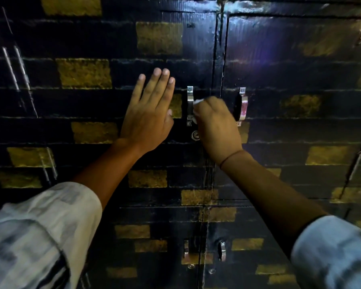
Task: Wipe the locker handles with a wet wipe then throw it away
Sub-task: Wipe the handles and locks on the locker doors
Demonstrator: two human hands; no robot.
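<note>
Right hand (215, 126) with wet wipe (197, 102) on handle (189, 106)

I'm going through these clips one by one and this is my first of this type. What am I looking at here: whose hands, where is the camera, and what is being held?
There is no machine here, only a person working with bare hands. The single picture comes from a wide-angle camera worn on the person's head, looking forward and down, so both arms reach in from the bottom edge.

In front is a dark locker front painted with gold brick-like patches. Two doors meet in the middle, each with a metal handle.

The left hand is open, fingers spread, and seems to rest flat against the left door. The right hand is closed around a white wet wipe, pressing it on the left door's handle. The right door's handle is untouched at this moment. A round lock sits just below the handle being wiped. Two smaller lower handles show further down.
</note>
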